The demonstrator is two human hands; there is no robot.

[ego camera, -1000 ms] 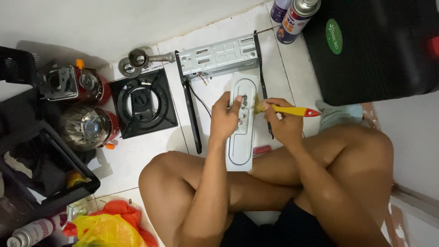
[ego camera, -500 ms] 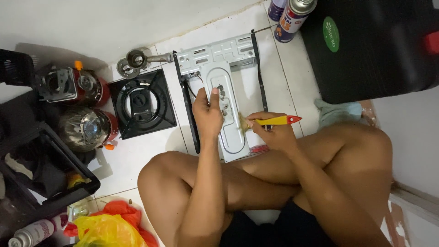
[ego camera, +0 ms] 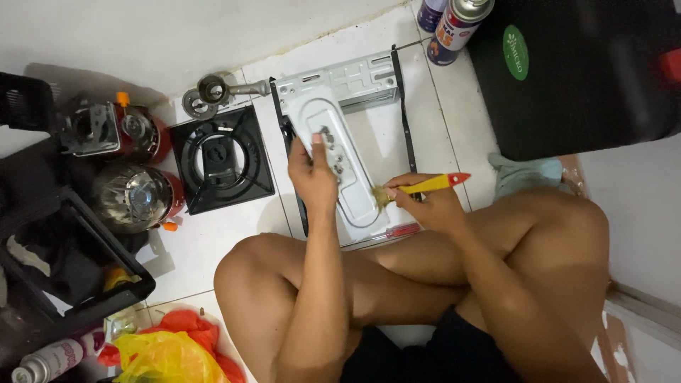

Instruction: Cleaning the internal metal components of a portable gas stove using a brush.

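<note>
I sit cross-legged on a white tiled floor. My left hand (ego camera: 313, 179) grips a pale, oblong metal cover plate (ego camera: 352, 190) and holds it tilted over a grey metal stove frame (ego camera: 355, 78). My right hand (ego camera: 430, 206) holds a paintbrush with a yellow handle and red tip (ego camera: 428, 185); its bristles touch the plate's lower right edge. A red-handled tool (ego camera: 403, 230) lies on the floor just below the plate.
A black burner plate with pan support (ego camera: 221, 159) lies to the left, with a metal valve part (ego camera: 213, 90) above it. Two small gas stoves (ego camera: 135, 195) and a black crate (ego camera: 50, 269) stand at the far left. Spray cans (ego camera: 454, 28) and a black case (ego camera: 589, 71) are at the upper right. Plastic bags (ego camera: 167, 351) lie bottom left.
My left hand has shifted the plate up and to the left and tilted it. My right hand with the brush has moved down to the plate's lower edge.
</note>
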